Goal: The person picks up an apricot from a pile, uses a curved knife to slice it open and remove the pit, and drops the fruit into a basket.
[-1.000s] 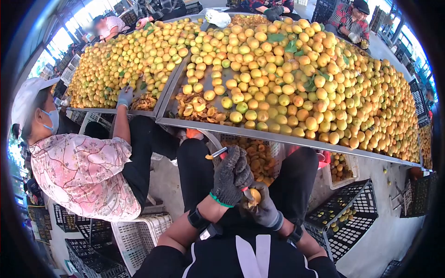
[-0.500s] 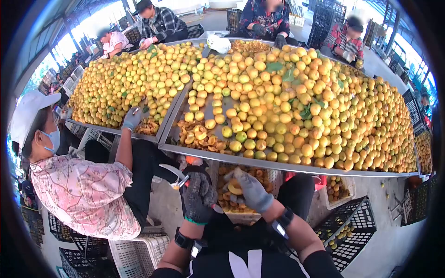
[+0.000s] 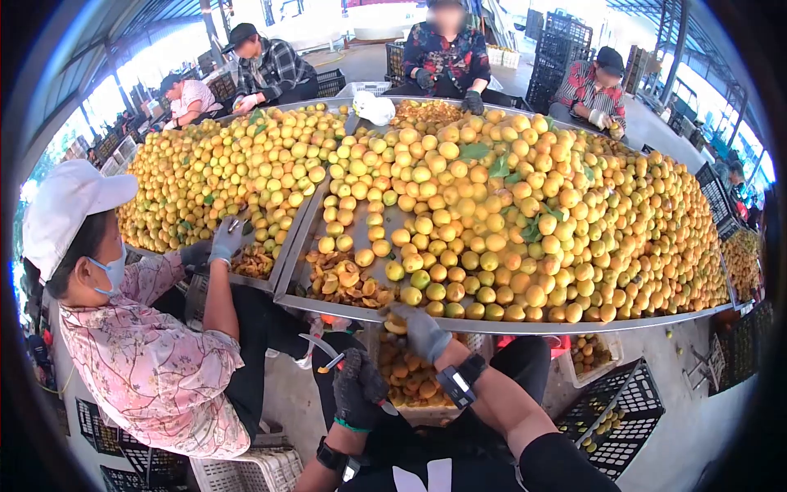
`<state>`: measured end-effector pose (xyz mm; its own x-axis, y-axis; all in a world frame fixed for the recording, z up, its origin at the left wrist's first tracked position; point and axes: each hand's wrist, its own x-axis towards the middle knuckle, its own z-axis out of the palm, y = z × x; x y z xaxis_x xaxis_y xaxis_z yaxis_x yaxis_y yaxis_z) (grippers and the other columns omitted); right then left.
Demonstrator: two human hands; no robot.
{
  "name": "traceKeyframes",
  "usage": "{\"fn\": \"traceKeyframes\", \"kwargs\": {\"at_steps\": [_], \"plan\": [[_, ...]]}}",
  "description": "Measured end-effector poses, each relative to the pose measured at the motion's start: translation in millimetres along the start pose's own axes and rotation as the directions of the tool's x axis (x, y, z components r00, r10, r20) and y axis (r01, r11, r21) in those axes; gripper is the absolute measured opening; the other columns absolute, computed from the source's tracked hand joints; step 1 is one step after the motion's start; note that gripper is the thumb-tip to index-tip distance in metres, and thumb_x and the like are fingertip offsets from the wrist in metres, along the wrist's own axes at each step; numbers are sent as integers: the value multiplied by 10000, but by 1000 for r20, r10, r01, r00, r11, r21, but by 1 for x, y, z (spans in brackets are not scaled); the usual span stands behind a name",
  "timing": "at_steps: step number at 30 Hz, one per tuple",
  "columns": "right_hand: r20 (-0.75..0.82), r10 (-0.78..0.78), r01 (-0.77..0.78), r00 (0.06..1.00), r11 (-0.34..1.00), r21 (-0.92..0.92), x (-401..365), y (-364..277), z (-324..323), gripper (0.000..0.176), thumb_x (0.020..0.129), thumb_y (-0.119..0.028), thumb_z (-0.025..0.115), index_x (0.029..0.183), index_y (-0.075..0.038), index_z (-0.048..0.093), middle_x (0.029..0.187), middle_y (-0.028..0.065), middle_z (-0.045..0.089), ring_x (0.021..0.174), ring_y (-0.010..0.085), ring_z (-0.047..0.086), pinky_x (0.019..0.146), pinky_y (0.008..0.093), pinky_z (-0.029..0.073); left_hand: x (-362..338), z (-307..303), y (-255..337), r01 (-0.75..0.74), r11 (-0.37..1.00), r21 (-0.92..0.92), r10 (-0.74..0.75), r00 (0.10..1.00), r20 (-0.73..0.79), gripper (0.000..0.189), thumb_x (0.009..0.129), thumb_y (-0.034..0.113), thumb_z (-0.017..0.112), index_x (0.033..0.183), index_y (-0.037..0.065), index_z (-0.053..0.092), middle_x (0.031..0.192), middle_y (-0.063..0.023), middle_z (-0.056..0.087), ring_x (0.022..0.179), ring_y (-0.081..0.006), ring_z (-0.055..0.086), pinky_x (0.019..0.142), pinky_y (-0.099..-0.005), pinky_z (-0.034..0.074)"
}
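My left hand (image 3: 361, 389), in a dark glove with a green cuff, is closed round a metal pitting tool (image 3: 326, 351) with a curved jaw. A red handle end pokes out below the fist, and a bit of orange flesh clings near the jaw. My right hand (image 3: 422, 332), in a grey glove, is at the front rim of the metal table (image 3: 484, 327), its fingers closed on a cut apricot piece (image 3: 395, 323). Beyond the rim lie cut apricot halves (image 3: 348, 279) and a big heap of whole apricots (image 3: 525, 221). Beneath my hands is a crate of apricot pieces (image 3: 410, 373).
A person in a pink floral shirt (image 3: 147, 361) sits close on my left. Several co-workers sit along the far side. A black crate (image 3: 615, 406) and a white basket (image 3: 594, 357) stand on the floor at right; a pale crate (image 3: 246, 469) is at lower left.
My right hand has moved up and slightly left from over the crate to the table rim, with the apricot piece. My left hand has moved down and slightly right with the tool.
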<state>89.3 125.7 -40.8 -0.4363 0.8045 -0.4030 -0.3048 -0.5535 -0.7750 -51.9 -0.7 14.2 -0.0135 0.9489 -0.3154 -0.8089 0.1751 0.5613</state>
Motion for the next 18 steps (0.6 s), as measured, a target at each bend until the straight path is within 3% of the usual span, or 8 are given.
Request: {"fn": "traceKeyframes", "kwargs": {"at_steps": [5, 7, 11, 13, 14, 15, 16, 18], "plan": [[181, -65, 99, 981, 978, -185, -32, 49, -43, 363, 913, -192, 573, 1241, -39, 548, 1259, 188, 550, 1185, 279, 519, 1023, 371, 423, 1, -3, 1, 9, 999, -44, -8, 1000, 14, 172, 948, 272, 571, 833, 159, 513, 572, 45, 400, 391, -104, 351, 375, -264, 270], [318, -353, 431, 880, 308, -849, -74, 33, -40, 430, 874, -93, 577, 1295, -40, 514, 1326, 189, 506, 1200, 324, 506, 1048, 361, 407, 0, -2, 3, 9, 999, -38, -8, 1000, 13, 185, 948, 274, 572, 818, 161, 506, 580, 49, 401, 392, -100, 353, 375, -264, 277], [513, -441, 509, 736, -138, -850, -67, 86, -116, 413, 885, -79, 573, 1292, -43, 521, 1333, 168, 510, 1201, 319, 509, 1025, 351, 428, 6, -9, 2, 30, 999, -42, -29, 999, 22, 178, 946, 274, 579, 823, 162, 516, 585, 53, 418, 400, -99, 377, 379, -263, 297], [671, -173, 631, 721, -235, -739, -93, 34, -99, 379, 891, -62, 546, 1269, -37, 547, 1316, 184, 519, 1221, 314, 496, 1031, 355, 426, 13, -18, -2, 80, 996, 40, -78, 996, -31, 169, 945, 264, 585, 827, 161, 521, 597, 53, 443, 412, -95, 405, 384, -262, 319], [673, -168, 632, 721, -241, -737, -99, -5, -76, 379, 891, -62, 546, 1269, -37, 547, 1316, 184, 519, 1221, 314, 496, 1031, 355, 426, 16, -18, -4, 76, 997, 34, -75, 997, -28, 169, 945, 264, 585, 827, 161, 521, 597, 53, 443, 412, -95, 405, 384, -262, 319], [425, -166, 453, 890, 432, -780, -102, -46, -46, 369, 896, -57, 539, 1264, -32, 554, 1293, 176, 540, 1205, 283, 516, 1021, 337, 433, 19, -17, -7, 139, 990, 16, -137, 986, -94, 166, 943, 257, 589, 826, 159, 521, 600, 50, 451, 416, -96, 412, 385, -260, 323], [207, 25, 69, 978, 898, -434, -96, -75, -31, 360, 901, -52, 532, 1259, -27, 561, 1271, 168, 561, 1190, 252, 536, 1011, 319, 440, 23, -17, -11, 201, 980, -7, -199, 967, -156, 164, 941, 249, 594, 826, 158, 522, 603, 47, 459, 420, -97, 419, 385, -259, 326], [278, -115, 244, 954, 836, -492, -35, -80, -63, 349, 895, -17, 551, 1244, -5, 565, 1205, 116, 614, 1101, 182, 593, 970, 267, 460, 27, -25, -21, 235, 972, 23, -229, 962, -145, 172, 942, 237, 587, 806, 162, 515, 579, 41, 429, 417, -106, 401, 381, -260, 315]]}}
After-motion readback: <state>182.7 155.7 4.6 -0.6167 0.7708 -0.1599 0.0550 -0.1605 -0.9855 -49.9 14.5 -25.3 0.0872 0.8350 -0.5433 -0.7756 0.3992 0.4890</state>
